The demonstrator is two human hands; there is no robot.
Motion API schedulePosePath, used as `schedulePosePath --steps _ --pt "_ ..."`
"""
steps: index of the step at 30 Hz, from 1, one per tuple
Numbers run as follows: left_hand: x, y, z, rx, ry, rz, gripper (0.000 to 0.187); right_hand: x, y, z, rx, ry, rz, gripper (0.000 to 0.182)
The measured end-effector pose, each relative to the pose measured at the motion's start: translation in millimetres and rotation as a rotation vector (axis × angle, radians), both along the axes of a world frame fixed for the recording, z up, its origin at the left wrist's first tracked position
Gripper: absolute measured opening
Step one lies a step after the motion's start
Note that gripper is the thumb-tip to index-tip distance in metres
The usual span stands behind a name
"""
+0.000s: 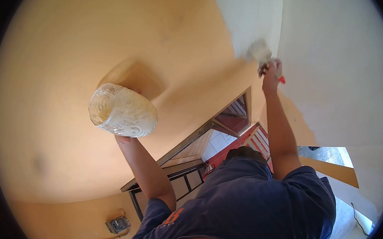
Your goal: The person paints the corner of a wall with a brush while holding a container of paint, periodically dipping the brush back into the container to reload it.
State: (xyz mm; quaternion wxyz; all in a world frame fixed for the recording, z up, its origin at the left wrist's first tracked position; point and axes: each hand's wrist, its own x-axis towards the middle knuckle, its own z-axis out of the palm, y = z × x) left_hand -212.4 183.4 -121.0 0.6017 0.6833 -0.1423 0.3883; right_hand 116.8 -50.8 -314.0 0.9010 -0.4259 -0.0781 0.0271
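My left hand (125, 139) supports a cut-open clear plastic jar (132, 115) smeared with whitish paint. Most of that hand is hidden behind the jar; a fingertip shows at its upper edge. At the upper right, my right hand (271, 72) is closed around a paintbrush (260, 52), whose red handle end pokes out beside the wrist. The brush head, blurred and pale with paint, is at the wall near the corner. Around it, a greyish-white painted area (247, 17) meets the orange-yellow wall (175, 34).
A dark-framed window opening (234, 113) lies beyond my torso. Below my left arm is a dark metal frame (187, 180). An open electrical box (118, 224) with loose wires sits on the wall at lower left. The adjoining wall (337, 72) at right is mostly whitish.
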Motion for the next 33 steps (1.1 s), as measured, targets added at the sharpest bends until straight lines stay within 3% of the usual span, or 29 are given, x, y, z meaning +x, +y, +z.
schedulePosePath --steps 4,7,10,12,15,17,21,23,27,28,33 --pt "-2.1 -6.0 -7.8 -0.064 -0.001 0.041 0.118 -11.4 -16.6 -77.4 -0.207 0.089 -0.004 0.008" --pt "-0.7 0.5 -2.1 -0.024 0.000 0.022 0.118 -16.0 -24.6 -95.0 -0.269 0.232 -0.034 0.009" --pt "1.2 -2.1 -0.2 0.017 0.000 0.004 0.117 -7.5 -0.4 -96.5 -0.268 0.176 -0.066 0.010" --pt "-1.4 -3.2 -1.0 -0.002 0.000 0.015 0.117 -7.1 20.3 -49.5 -0.267 0.155 -0.111 0.009" --pt "0.9 0.6 4.5 0.076 0.011 -0.042 0.116 -2.1 9.4 -10.2 -0.052 0.151 -0.083 0.010" --pt "2.4 -4.9 5.9 0.053 0.010 -0.160 0.115 -4.2 -6.0 7.4 0.324 0.209 -0.004 0.009" --pt "1.6 -4.8 7.9 0.021 0.036 -0.188 0.116 -8.6 -7.0 -4.7 0.445 0.190 0.011 0.009" --pt "2.9 -2.4 8.9 0.048 0.033 -0.258 0.116 -20.7 3.8 -48.2 0.046 0.135 0.037 0.009" --pt "-2.3 -6.6 6.4 -0.015 0.044 -0.209 0.117 -26.8 -17.3 -131.0 -0.221 0.227 0.000 0.009" --pt "-1.3 -6.4 7.0 -0.011 0.034 -0.208 0.116 -22.7 -19.2 -137.8 -0.351 0.281 -0.028 0.009" --pt "0.4 -17.2 12.9 -0.053 0.050 -0.174 0.114 -1.5 4.2 -103.9 -0.327 0.278 -0.046 0.009"
